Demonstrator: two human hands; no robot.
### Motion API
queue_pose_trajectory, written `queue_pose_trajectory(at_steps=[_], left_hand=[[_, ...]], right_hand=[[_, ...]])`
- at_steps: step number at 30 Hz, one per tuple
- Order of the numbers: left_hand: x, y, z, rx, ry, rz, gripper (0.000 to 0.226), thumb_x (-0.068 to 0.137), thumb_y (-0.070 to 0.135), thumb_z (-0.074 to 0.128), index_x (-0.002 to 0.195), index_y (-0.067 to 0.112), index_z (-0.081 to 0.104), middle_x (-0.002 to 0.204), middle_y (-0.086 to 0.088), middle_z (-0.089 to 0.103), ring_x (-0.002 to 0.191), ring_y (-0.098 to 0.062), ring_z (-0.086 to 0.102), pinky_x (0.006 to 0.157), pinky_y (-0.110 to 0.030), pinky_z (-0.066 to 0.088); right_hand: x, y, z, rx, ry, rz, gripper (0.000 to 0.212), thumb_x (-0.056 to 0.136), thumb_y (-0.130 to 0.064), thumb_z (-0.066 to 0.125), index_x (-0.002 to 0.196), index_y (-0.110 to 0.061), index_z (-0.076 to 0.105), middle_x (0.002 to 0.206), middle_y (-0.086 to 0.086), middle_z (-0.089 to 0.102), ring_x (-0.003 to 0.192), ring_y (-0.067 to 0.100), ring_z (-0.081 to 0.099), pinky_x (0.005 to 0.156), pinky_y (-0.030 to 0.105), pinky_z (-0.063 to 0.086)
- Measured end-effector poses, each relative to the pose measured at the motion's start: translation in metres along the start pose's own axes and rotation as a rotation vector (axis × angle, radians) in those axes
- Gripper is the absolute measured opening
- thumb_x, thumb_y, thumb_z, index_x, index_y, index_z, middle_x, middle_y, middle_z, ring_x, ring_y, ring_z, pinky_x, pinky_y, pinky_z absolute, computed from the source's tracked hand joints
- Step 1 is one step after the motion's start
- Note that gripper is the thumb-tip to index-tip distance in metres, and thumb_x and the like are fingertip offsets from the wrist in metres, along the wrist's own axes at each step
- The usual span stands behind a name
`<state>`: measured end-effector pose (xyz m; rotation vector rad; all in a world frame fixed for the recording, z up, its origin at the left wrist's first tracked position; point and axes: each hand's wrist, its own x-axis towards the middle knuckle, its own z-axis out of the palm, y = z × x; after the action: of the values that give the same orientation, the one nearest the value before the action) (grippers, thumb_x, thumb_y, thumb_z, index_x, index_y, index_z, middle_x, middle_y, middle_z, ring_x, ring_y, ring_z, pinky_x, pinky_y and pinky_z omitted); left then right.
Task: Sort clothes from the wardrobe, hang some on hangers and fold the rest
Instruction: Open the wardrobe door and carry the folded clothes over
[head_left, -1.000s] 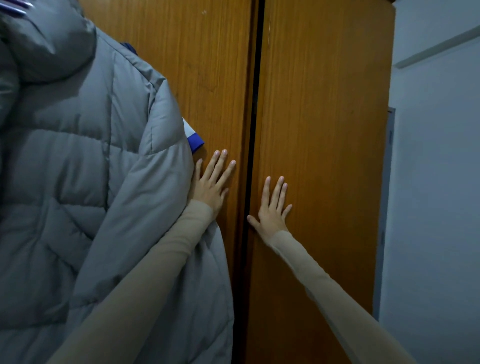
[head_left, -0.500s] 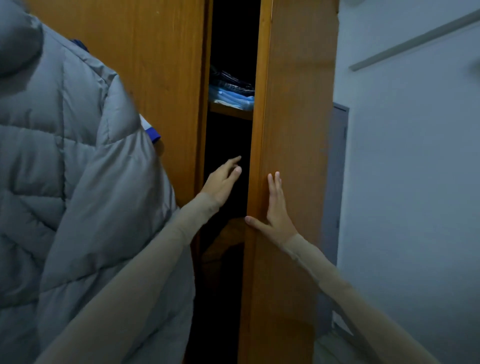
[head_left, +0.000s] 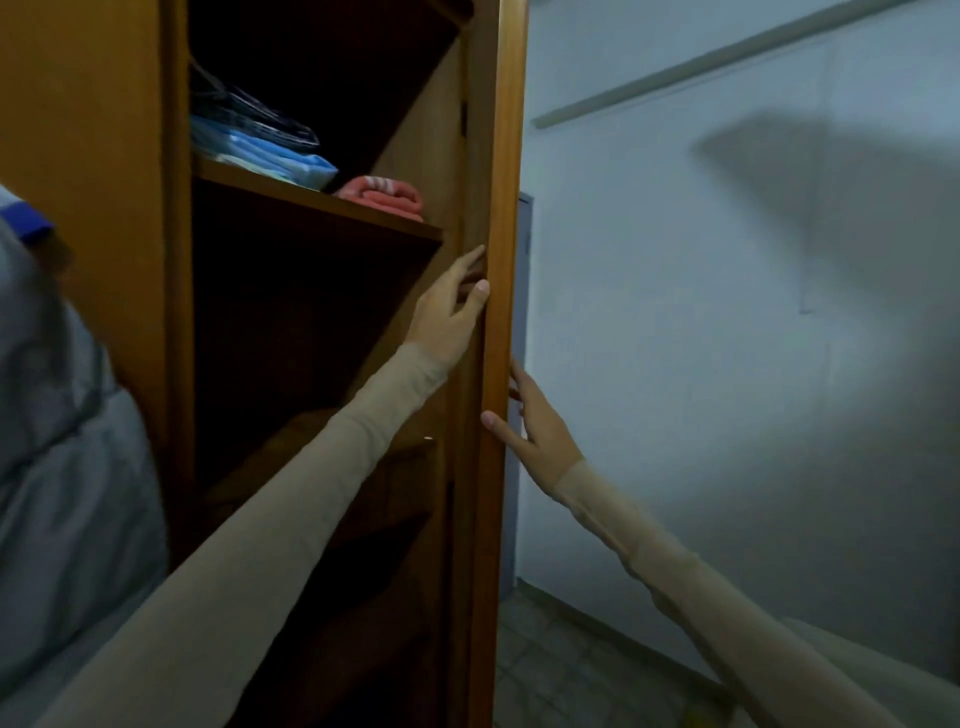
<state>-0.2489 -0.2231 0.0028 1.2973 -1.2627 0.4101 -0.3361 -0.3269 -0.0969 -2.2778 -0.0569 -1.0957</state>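
The wooden wardrobe's right door (head_left: 501, 260) stands swung out, seen edge-on. My left hand (head_left: 447, 312) presses its inner face with straight fingers. My right hand (head_left: 535, 431) lies flat on the door's outer side, thumb across its edge. Inside, a shelf (head_left: 311, 200) bears a stack of folded blue and dark clothes (head_left: 260, 150) and a folded pink garment (head_left: 387, 197). The compartments below are dark and their contents cannot be made out.
A grey puffer jacket (head_left: 67, 493) hangs over the left wardrobe door (head_left: 88, 130) at the left edge. A pale wall (head_left: 727, 312) stands to the right, with tiled floor (head_left: 571, 670) below it.
The right door went from closed to wide open. My left hand left the left door and went onto the right door's inner side. The shelf with clothes came into sight.
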Motion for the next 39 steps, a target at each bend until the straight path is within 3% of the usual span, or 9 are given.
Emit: queue_pose_trajectory(at_steps=[2, 9, 14, 22, 31, 33, 36, 37, 39], left_hand=[[0.001, 0.008, 0.022, -0.051, -0.029, -0.036, 0.045, 0.099, 0.015, 0.044, 0.143, 0.013, 0.035, 0.138, -0.007, 0.045, 0.120, -0.009, 0.044, 0.083, -0.001, 0.039], [-0.004, 0.028, 0.090, -0.145, -0.172, -0.164, 0.049, 0.099, 0.007, 0.040, 0.145, 0.021, 0.032, 0.149, -0.004, 0.034, 0.135, -0.020, 0.034, 0.108, -0.032, 0.034], [-0.010, 0.029, 0.128, -0.062, -0.337, -0.188, 0.049, 0.100, 0.011, 0.038, 0.146, 0.022, 0.027, 0.154, 0.000, 0.025, 0.141, -0.019, 0.024, 0.111, -0.029, 0.024], [-0.035, 0.008, 0.184, 0.037, -0.562, -0.259, 0.059, 0.098, 0.006, 0.040, 0.148, 0.032, 0.021, 0.156, 0.006, 0.016, 0.144, -0.023, 0.017, 0.117, -0.045, 0.020], [-0.049, -0.005, 0.190, 0.091, -0.615, -0.268, 0.074, 0.094, -0.003, 0.037, 0.148, 0.037, 0.008, 0.156, 0.018, 0.000, 0.144, -0.020, 0.014, 0.116, -0.044, 0.024], [-0.055, -0.003, 0.194, 0.086, -0.584, -0.273, 0.073, 0.094, -0.002, 0.039, 0.149, 0.036, 0.009, 0.156, 0.017, 0.001, 0.144, -0.021, 0.016, 0.115, -0.042, 0.026], [-0.070, 0.003, 0.201, 0.144, -0.518, -0.248, 0.070, 0.095, -0.001, 0.038, 0.150, 0.031, 0.009, 0.157, 0.014, 0.002, 0.142, -0.019, 0.021, 0.103, -0.019, 0.025], [-0.077, 0.006, 0.203, 0.156, -0.488, -0.243, 0.069, 0.095, -0.001, 0.037, 0.150, 0.029, 0.009, 0.157, 0.013, 0.003, 0.141, -0.018, 0.023, 0.097, -0.017, 0.027], [-0.095, 0.011, 0.210, 0.186, -0.426, -0.222, 0.066, 0.096, 0.000, 0.037, 0.151, 0.026, 0.012, 0.157, 0.011, 0.006, 0.141, -0.019, 0.024, 0.103, -0.023, 0.030]], right_hand=[[-0.010, 0.005, -0.019, -0.014, 0.025, 0.054, 0.064, 0.095, -0.029, 0.049, 0.148, -0.021, 0.015, 0.138, -0.020, 0.029, 0.122, -0.004, 0.034, 0.090, -0.006, 0.027], [-0.041, 0.026, -0.078, -0.144, 0.088, 0.218, 0.050, 0.098, -0.025, 0.044, 0.145, -0.018, 0.026, 0.133, -0.004, 0.046, 0.107, 0.010, 0.052, 0.083, 0.007, 0.042], [-0.062, 0.048, -0.110, -0.272, 0.080, 0.397, 0.047, 0.099, -0.013, 0.042, 0.144, -0.015, 0.028, 0.142, 0.007, 0.043, 0.120, 0.025, 0.051, 0.099, 0.029, 0.041], [-0.082, 0.076, -0.134, -0.206, 0.081, 0.614, 0.062, 0.096, -0.003, 0.043, 0.149, -0.021, 0.016, 0.151, 0.004, 0.029, 0.134, 0.026, 0.037, 0.107, 0.039, 0.039], [-0.086, 0.082, -0.123, -0.257, 0.033, 0.653, 0.078, 0.095, -0.004, 0.046, 0.150, -0.026, -0.005, 0.154, 0.002, 0.023, 0.137, 0.026, 0.033, 0.107, 0.038, 0.037], [-0.089, 0.081, -0.124, -0.272, 0.002, 0.672, 0.080, 0.094, -0.003, 0.048, 0.151, -0.026, -0.003, 0.154, 0.002, 0.024, 0.137, 0.026, 0.033, 0.106, 0.038, 0.038], [-0.098, 0.076, -0.128, -0.303, -0.051, 0.687, 0.075, 0.092, -0.003, 0.050, 0.151, -0.021, 0.007, 0.154, 0.004, 0.024, 0.138, 0.024, 0.031, 0.108, 0.036, 0.034], [-0.103, 0.075, -0.129, -0.322, -0.073, 0.693, 0.074, 0.092, -0.003, 0.050, 0.151, -0.020, 0.009, 0.154, 0.004, 0.024, 0.138, 0.023, 0.031, 0.108, 0.034, 0.033], [-0.115, 0.072, -0.134, -0.378, -0.123, 0.709, 0.075, 0.091, -0.003, 0.053, 0.151, -0.018, 0.010, 0.155, 0.004, 0.023, 0.138, 0.021, 0.031, 0.108, 0.031, 0.032]])
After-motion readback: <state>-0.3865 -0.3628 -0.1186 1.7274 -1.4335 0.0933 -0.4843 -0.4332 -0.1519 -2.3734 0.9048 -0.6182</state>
